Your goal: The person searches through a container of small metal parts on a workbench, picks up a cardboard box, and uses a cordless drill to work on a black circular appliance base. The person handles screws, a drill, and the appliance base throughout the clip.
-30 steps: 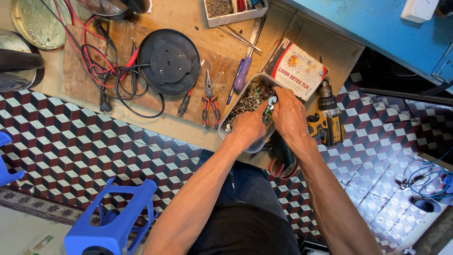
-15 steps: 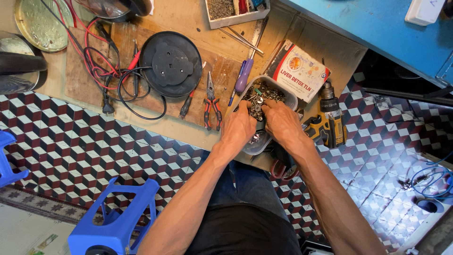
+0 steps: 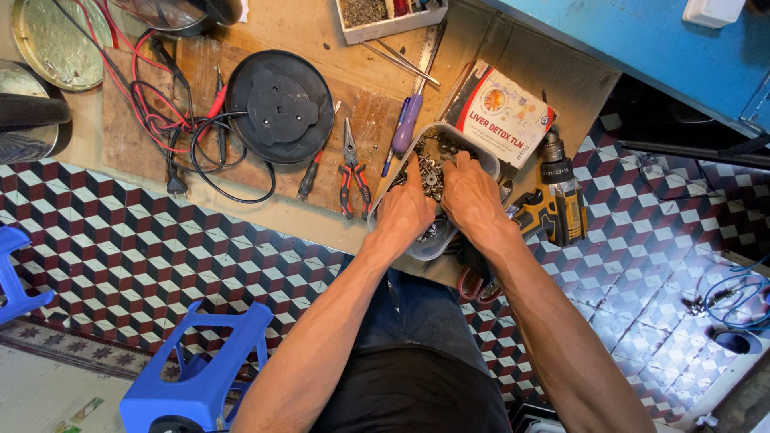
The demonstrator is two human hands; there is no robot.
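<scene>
At the far left of the wooden work board (image 3: 321, 36), a round metal lid (image 3: 52, 40) lies flat, with a tangle of red and black test leads (image 3: 172, 120) beside it. Right of the leads sits a round black appliance base (image 3: 279, 106), underside up, its black cord looping toward the near edge of the board. Next come a dark-handled screwdriver (image 3: 311, 175) and red-handled pliers (image 3: 353, 172), lying side by side, then a purple-handled screwdriver (image 3: 407, 120) pointing away from the person. Just right of the pliers, a clear plastic tub (image 3: 433, 244) of mixed small metal hardware (image 3: 433, 168) rests at the near edge of the board, tilted diagonally. The left hand (image 3: 407, 210) is inside the tub, palm down, fingers half curled into the hardware; whether it has hold of any piece cannot be told. The right hand (image 3: 473, 196) is also in the tub, touching or nearly touching the left, its fingers bent down into the same pile, with any grip hidden by the hand. Beyond the tub lies a white and red carton (image 3: 501, 108). Right of the right hand, a yellow and black cordless drill (image 3: 557, 204) lies on its side at the board's edge, above the patterned tile floor (image 3: 120, 248). A blue plastic stool (image 3: 200, 373) stands on the floor at lower left.
</scene>
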